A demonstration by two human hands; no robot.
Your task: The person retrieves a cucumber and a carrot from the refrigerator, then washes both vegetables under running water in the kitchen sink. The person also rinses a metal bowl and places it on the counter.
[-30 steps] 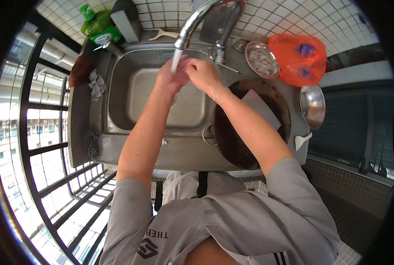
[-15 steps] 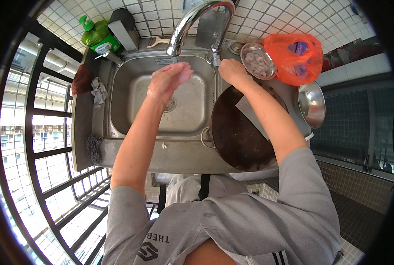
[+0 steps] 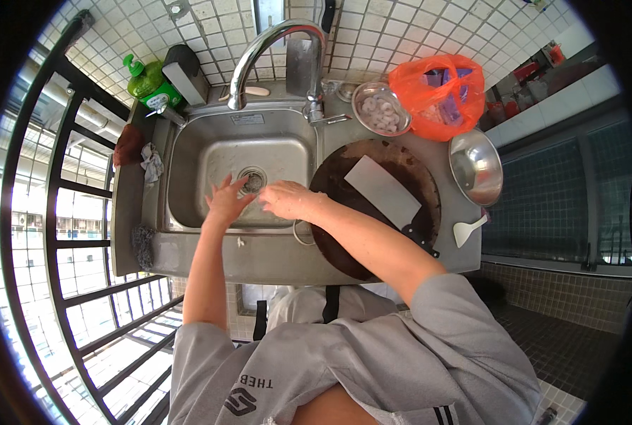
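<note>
My left hand (image 3: 227, 201) is open over the near part of the steel sink (image 3: 188, 163), fingers spread and empty. Just to its right, my right hand (image 3: 288, 200) reaches in from the right, its loosely bent fingertips pointing left toward the left hand. Nothing shows in it, and a small gap parts the two hands. Both look wet. The drain (image 3: 251, 180) lies just beyond them. Above the sink's far side arches the chrome faucet (image 3: 277, 32), its lever (image 3: 332, 119) free of any hand; no stream is visible under the spout.
A dark wok (image 3: 337, 244) holding a cleaver (image 3: 381, 191) sits right of the sink. Behind it stand a bowl of peeled shrimp (image 3: 381, 110) and a red plastic bag (image 3: 436, 95). A steel bowl (image 3: 476, 168) and white spatula (image 3: 467, 230) are farther right; a green soap bottle (image 3: 149, 86) stands back left.
My right hand has left the faucet lever and moved down-left over the sink. My left hand has come nearer from under the spout, its fingers now spread. The view has shifted slightly.
</note>
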